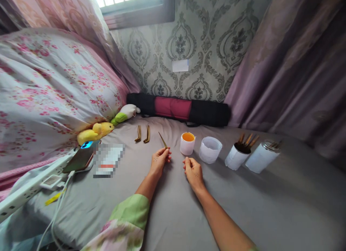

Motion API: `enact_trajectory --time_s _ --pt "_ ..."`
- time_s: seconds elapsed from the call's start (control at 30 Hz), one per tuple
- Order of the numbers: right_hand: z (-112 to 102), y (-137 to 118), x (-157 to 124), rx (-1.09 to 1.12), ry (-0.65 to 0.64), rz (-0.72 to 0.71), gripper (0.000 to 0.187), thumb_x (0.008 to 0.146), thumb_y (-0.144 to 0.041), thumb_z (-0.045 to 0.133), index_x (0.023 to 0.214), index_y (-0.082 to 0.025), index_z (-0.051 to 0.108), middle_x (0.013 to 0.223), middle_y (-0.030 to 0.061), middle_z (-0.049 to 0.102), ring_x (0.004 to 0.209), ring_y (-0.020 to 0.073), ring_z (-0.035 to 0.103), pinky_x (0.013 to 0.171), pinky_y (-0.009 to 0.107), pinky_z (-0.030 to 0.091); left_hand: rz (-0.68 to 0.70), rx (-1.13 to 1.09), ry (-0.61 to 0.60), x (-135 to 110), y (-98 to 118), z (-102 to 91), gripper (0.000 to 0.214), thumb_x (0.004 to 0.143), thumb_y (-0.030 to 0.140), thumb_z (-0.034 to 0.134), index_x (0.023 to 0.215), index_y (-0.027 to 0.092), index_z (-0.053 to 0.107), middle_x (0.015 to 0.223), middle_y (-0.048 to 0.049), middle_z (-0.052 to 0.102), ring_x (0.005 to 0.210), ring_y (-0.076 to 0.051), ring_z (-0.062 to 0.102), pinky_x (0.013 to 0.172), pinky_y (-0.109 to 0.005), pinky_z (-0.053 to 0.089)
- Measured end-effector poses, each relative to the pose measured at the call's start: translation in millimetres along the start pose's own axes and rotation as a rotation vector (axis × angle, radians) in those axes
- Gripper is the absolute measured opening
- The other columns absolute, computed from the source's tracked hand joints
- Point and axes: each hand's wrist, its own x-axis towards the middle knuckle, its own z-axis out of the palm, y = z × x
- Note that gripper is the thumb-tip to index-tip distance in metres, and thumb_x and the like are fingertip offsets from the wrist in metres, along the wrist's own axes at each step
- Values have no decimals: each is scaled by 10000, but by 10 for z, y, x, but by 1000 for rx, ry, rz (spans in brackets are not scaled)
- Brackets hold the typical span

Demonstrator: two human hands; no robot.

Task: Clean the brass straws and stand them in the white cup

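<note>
My left hand [159, 161] pinches a gold utensil [163, 139] slanting away and leftward, while my right hand [193, 170] rests loosely curled, empty, nearer the orange-topped cup [187, 143] just ahead.

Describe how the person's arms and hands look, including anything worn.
The left arm wears a loose sleeve, light green above a pink floral part. The right arm is bare almost to the frame's edge. The left hand and right hand carry faint small dark marks; no rings or watch show.
</note>
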Motion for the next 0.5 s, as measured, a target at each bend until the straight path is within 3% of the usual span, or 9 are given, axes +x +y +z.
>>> enact_trajectory --time_s 0.5 --pt "9 5 -9 145 -36 67 435 814 -542 362 779 -155 558 569 -19 499 398 63 422 359 168 312 82 218 -47 -309 -16 67 452 674 416 625 985 88 621 711 -28 603 510 -79 505 467 -200 398"
